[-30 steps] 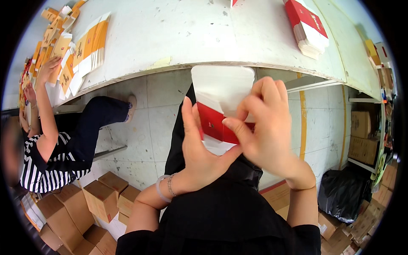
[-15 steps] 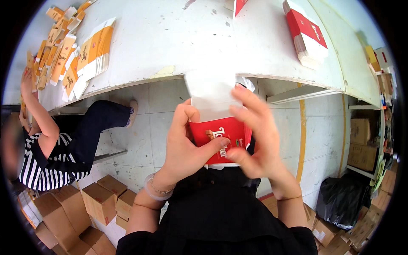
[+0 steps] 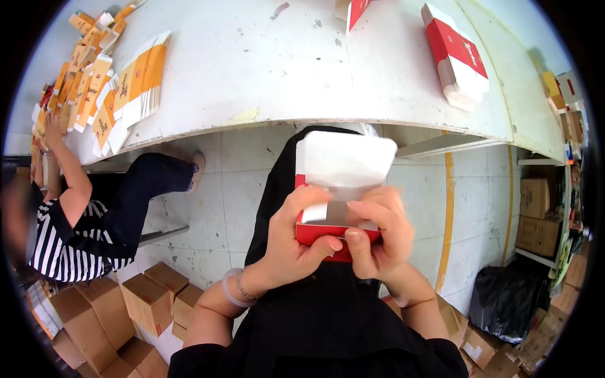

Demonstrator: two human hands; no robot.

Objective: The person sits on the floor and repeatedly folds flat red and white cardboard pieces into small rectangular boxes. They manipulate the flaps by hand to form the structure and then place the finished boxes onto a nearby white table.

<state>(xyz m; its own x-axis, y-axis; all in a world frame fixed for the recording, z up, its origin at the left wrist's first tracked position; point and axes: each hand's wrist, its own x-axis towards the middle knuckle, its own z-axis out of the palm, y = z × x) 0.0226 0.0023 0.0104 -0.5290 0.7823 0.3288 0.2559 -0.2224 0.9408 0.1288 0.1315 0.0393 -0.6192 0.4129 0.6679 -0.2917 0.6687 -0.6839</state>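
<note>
A red and white cardboard box (image 3: pixel 343 156) is held up over my lap, its large white flap raised and its top open. My left hand (image 3: pixel 293 233) grips the box's left side, thumb on the red front and fingers by a small white side flap. On the right side, my right hand (image 3: pixel 381 236) holds it with the thumb at the front and fingers bent over the opening, slightly blurred. Both thumbs come close together at the front edge. The fingers partly hide the box's inside.
A stack of flat red and white cartons (image 3: pixel 457 57) lies on the white table (image 3: pixel 252 75). Orange cartons (image 3: pixel 142 79) lie at the left, where a co-worker in a striped shirt (image 3: pixel 72 246) handles some. Brown boxes (image 3: pixel 148 299) and a black bag (image 3: pixel 507 296) are on the floor.
The box has gone from flattened to opened out, and now sits lower and nearer me. My right hand has closed onto its right side. The co-worker's arm has shifted slightly.
</note>
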